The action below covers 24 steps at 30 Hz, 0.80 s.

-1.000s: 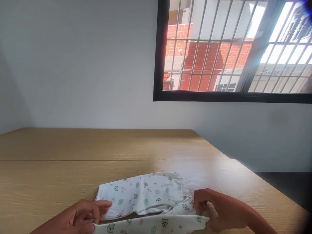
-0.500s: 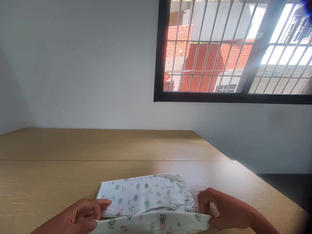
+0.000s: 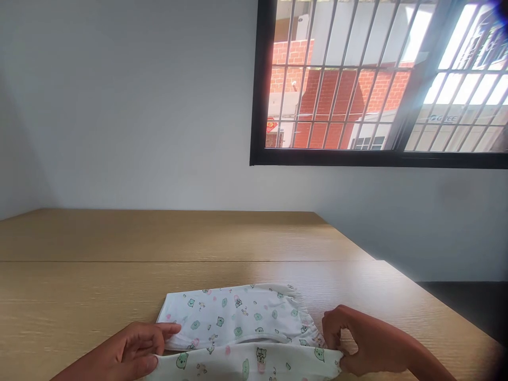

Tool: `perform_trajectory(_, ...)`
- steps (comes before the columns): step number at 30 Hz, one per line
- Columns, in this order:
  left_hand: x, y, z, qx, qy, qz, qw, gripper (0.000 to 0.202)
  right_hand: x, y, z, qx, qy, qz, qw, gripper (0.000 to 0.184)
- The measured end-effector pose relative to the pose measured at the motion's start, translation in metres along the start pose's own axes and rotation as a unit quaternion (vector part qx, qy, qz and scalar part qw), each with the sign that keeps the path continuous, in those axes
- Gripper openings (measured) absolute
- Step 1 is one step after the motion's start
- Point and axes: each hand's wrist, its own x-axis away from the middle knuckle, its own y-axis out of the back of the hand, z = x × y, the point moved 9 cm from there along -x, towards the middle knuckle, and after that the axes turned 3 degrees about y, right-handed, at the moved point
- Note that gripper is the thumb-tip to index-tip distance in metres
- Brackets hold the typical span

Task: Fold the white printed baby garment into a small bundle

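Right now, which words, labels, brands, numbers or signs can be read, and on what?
"GREE", blurred, on the pale surface outside the window.
Red decoration outside, at the window's lower left: any marking is too small to read.
Printed cloth: no text visible, only small pictures.

White cloth (image 3: 226, 312) on my screen now, green-and-pink bear print scattered across it! Tan, wood-grained table (image 3: 99, 288), grey wall (image 3: 138, 106), black window frame (image 3: 329, 157), red brickwork (image 3: 330, 92)!

White printed garment (image 3: 238, 329) on the table (image 3: 87, 291)
Small green bears and pink spots cover it. The far part (image 3: 234, 312) lies flat, its right end gathered; the near part (image 3: 250, 364) stretches straight across in front, cut by the bottom of the view.
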Motion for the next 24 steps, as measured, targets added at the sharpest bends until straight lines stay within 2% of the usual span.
perform_trajectory(10, -0.0011, 0.0054, -0.0006, 0.005, -0.001, -0.013, 1.000, 0.023, 0.0012, -0.0020, 0.0108, 0.001, 0.036, 0.009, 0.999, 0.025)
perform_trajectory(24, -0.0001, 0.0065, -0.0047, 0.015, -0.003, -0.017, 1.000, 0.027, 0.0013, 0.0022, 0.0105, -0.002, 0.034, 0.002, 0.999, 0.020)
